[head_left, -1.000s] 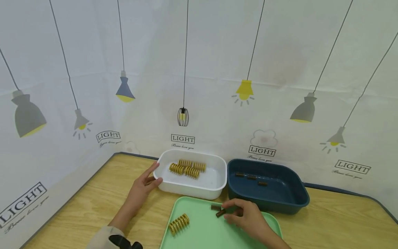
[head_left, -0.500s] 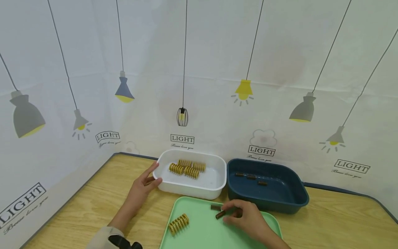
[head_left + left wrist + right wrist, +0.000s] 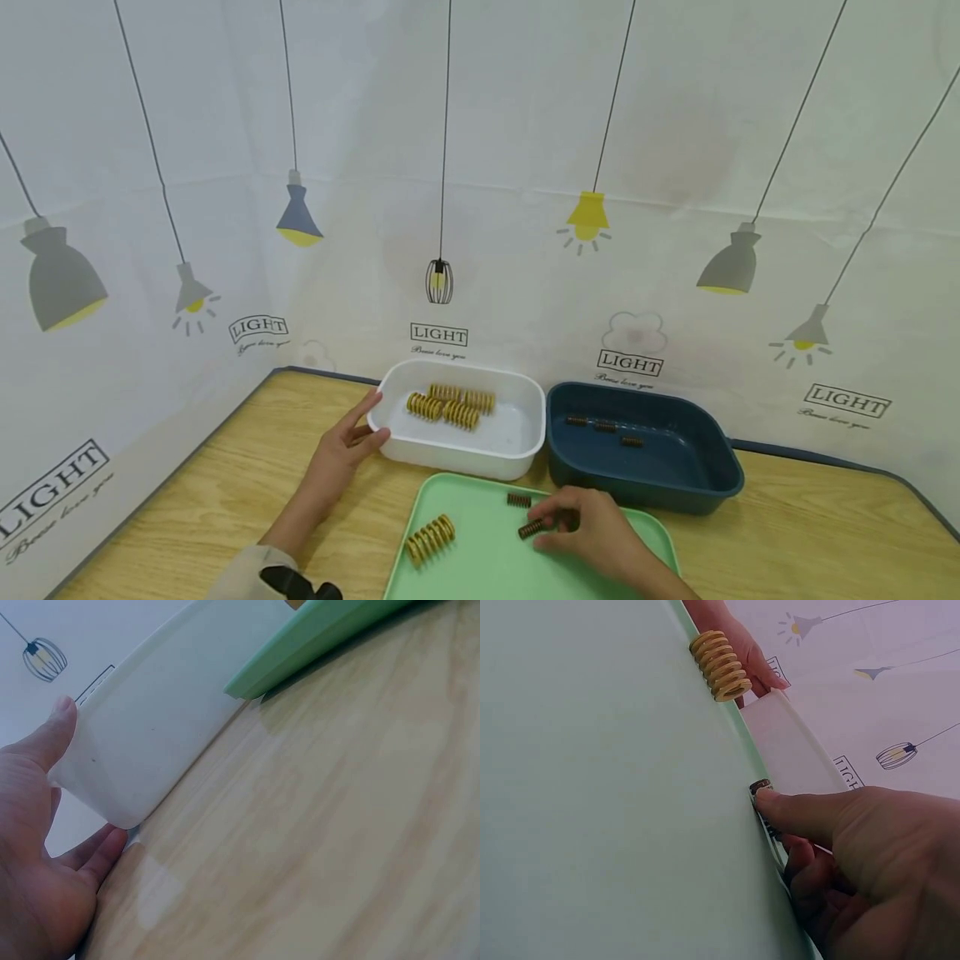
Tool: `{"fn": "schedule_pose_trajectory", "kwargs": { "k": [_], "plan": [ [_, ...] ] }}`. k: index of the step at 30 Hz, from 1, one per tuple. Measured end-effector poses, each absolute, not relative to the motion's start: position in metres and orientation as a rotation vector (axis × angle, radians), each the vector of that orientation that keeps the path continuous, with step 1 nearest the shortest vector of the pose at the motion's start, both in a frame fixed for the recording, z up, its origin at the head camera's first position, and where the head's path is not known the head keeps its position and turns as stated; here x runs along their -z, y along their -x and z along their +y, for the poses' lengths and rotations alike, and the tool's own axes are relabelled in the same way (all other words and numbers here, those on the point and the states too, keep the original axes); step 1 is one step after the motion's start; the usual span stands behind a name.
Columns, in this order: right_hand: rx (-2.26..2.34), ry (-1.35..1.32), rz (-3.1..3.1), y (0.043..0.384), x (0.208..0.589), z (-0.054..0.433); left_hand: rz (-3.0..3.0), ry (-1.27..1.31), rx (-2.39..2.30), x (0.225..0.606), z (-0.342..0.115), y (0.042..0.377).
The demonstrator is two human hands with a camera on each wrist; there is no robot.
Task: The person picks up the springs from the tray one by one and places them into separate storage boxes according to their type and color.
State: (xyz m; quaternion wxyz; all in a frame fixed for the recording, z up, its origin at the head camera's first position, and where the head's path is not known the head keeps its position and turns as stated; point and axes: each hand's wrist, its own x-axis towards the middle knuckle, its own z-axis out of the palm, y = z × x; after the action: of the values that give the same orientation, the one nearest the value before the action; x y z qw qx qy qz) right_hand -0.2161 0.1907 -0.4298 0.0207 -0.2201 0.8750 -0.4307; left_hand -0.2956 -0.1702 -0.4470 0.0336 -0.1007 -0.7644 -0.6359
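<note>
My left hand (image 3: 339,454) holds the left end of a white plastic bin (image 3: 461,457), with thumb and fingers spread round its corner. Several thick yellow coil springs lie inside, including a front one (image 3: 461,415). On the green tray (image 3: 487,575), my right hand (image 3: 600,533) pinches a small dark brown compression spring (image 3: 529,529) between thumb and forefinger. In the right wrist view the thumb covers part of this spring (image 3: 760,784). A second dark spring (image 3: 518,500) lies just beyond it, and a yellow spring (image 3: 431,539) rests at the tray's left.
A dark blue bin (image 3: 645,487) stands right of the white one, behind the tray. It contains 3 small dark springs, one of them (image 3: 632,442) nearest the front. The wooden table (image 3: 247,450) backs onto a curtain (image 3: 510,208) printed with lamps.
My right hand has shifted slightly toward me, and the dark spring at its fingertips has turned and moved a little away from the other one. The left hand stays put.
</note>
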Motion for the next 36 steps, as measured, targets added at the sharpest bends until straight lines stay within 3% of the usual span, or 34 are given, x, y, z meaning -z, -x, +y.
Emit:
{"fn": "schedule_pose_trajectory", "kwargs": {
  "k": [36],
  "plan": [
    [1.347,0.736,2.557,0.2171,0.4339,0.1953,-2.353,0.301,1.974,0.4442,-0.1702,0.2936]
  ]
}}
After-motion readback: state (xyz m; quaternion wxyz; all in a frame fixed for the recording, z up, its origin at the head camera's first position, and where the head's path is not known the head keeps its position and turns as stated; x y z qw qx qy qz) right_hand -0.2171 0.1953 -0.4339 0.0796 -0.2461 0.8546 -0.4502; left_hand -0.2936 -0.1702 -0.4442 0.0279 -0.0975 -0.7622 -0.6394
